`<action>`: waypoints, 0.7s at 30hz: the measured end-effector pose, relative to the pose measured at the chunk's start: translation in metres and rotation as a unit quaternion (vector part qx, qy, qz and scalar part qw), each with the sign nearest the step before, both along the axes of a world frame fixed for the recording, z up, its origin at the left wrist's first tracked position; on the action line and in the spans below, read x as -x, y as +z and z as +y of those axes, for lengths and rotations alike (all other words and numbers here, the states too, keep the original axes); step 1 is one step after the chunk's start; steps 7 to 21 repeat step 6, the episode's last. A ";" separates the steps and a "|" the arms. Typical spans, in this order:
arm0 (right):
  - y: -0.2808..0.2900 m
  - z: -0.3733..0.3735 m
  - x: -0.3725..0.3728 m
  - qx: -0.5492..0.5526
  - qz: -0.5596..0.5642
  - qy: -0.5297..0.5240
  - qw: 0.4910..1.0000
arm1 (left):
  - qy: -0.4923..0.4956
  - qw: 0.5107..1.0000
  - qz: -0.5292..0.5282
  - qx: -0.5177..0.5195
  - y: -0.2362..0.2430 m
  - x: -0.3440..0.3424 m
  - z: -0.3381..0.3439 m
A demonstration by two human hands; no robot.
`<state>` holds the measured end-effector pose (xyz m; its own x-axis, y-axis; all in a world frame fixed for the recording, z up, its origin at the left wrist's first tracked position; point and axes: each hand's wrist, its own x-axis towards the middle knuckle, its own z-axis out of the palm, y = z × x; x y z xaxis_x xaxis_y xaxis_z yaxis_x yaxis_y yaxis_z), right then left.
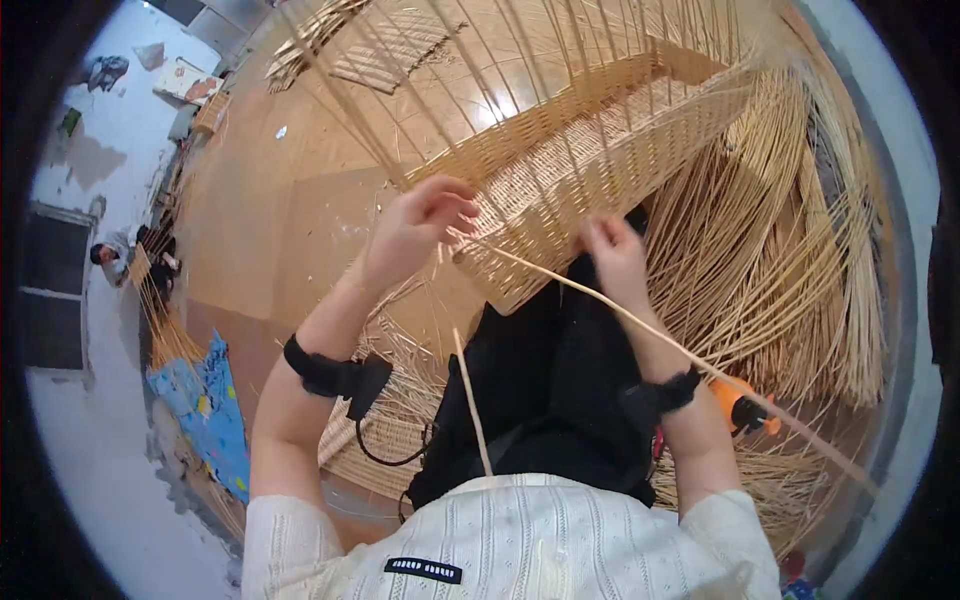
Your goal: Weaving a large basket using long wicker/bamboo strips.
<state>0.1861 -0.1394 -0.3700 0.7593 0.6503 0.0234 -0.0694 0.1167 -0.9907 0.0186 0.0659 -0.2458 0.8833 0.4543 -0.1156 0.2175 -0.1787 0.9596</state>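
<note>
A long rectangular wicker basket (625, 165) lies slantwise in front of me, its near corner over my dark-trousered lap. Thin upright stakes rise from its walls. At the near left corner, my left hand (425, 220) is closed with curled fingers; what it grips, if anything, is hidden. My right hand (616, 262) is pinched closed at the outside of the near wall, slightly blurred, and I cannot make out what is in it. A long pale wicker rod (560, 278) runs from the corner by my left hand, past my right wrist, to the lower right.
Long loose rods (770, 240) heap up on the right, with an orange-and-black tool (740, 405) beside my right forearm. Woven panels (395, 50) lie on the floor at the back. Another person (120, 255) sits at far left, near a blue patterned cloth (205, 410).
</note>
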 end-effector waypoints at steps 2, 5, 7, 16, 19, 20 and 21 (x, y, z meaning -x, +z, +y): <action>0.044 -0.010 0.033 0.191 -0.193 0.145 0.951 | 0.017 0.999 -0.004 -0.041 0.004 0.022 0.020; 0.050 -0.015 0.072 0.090 -0.276 0.160 0.944 | -0.029 0.966 0.078 -0.247 -0.003 0.037 0.024; 0.073 -0.015 0.082 0.088 -0.263 0.179 0.944 | -0.047 0.950 0.090 -0.296 -0.009 0.043 0.017; 0.073 -0.015 0.082 0.088 -0.263 0.179 0.944 | -0.047 0.950 0.090 -0.296 -0.009 0.043 0.017; 0.073 -0.015 0.082 0.088 -0.263 0.179 0.944 | -0.047 0.950 0.090 -0.296 -0.009 0.043 0.017; 0.073 -0.015 0.082 0.088 -0.263 0.179 0.944 | -0.047 0.950 0.090 -0.296 -0.009 0.043 0.017; 0.073 -0.015 0.082 0.088 -0.263 0.179 0.944 | -0.047 0.950 0.090 -0.296 -0.009 0.043 0.017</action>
